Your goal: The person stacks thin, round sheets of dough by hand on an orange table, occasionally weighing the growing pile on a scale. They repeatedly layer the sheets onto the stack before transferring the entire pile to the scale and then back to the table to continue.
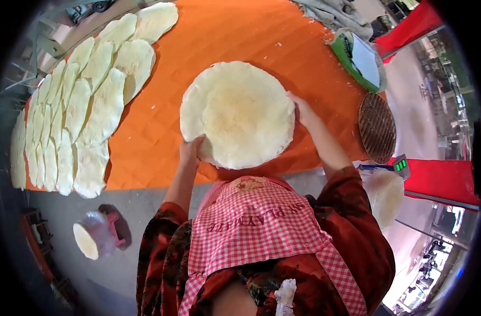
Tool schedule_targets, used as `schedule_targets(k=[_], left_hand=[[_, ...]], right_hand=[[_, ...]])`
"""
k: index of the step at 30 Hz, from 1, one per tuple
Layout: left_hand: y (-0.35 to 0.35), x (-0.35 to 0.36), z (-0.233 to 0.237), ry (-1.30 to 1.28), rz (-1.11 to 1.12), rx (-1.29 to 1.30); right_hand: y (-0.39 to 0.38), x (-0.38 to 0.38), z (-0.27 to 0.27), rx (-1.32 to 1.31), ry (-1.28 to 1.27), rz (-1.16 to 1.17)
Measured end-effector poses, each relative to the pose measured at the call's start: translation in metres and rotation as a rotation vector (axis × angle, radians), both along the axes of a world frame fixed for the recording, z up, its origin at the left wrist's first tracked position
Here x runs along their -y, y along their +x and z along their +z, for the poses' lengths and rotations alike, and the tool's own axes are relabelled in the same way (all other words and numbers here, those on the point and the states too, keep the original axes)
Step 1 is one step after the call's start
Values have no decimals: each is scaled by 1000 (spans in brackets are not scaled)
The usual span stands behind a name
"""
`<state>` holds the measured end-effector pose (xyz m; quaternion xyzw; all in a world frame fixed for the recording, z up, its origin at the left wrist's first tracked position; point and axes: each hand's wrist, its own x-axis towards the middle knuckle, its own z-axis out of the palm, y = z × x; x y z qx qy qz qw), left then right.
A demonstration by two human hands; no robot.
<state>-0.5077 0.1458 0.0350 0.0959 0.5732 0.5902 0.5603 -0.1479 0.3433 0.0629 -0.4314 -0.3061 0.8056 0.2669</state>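
Observation:
A large round pale flatbread (238,113), browned toward its middle, is held over the orange cloth near its front edge. My left hand (191,150) grips its lower left rim, with the fingers partly hidden beneath. At the right rim, my right hand (299,108) holds the bread with its fingers at the edge. Many similar flatbreads (106,105) lie overlapping in rows on the left part of the orange cloth.
The orange cloth (161,126) covers the table. A green tray (356,71) with papers and a round woven rack (377,128) are at the right. Grey fabric (338,16) lies at the back. On the floor at lower left stands a pink stool (114,230) beside a plastic-wrapped pale stack (86,241).

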Motion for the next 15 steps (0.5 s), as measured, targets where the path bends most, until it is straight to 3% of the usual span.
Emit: schedule_targets(k=[3,6,9,13,14,15], left_hand=[[5,-2,0,54,26,-36],[7,-3,2,8,49,-72],[2,-3,-5,36,-1,-39],[0,-5,1,-14,22,50],[1,-6,9,-67,7,68],[-3,-7,3,-76,-18,120]], right_hand=[[-1,19,13,60,-120,-194],[1,25,-21,379,170,-33],[-7,28,-23,471,289,-62],[16,56,-13,220,-16,-105],[9,64,-9,237,-40,-205],[8,65,-1,263,18,-149]])
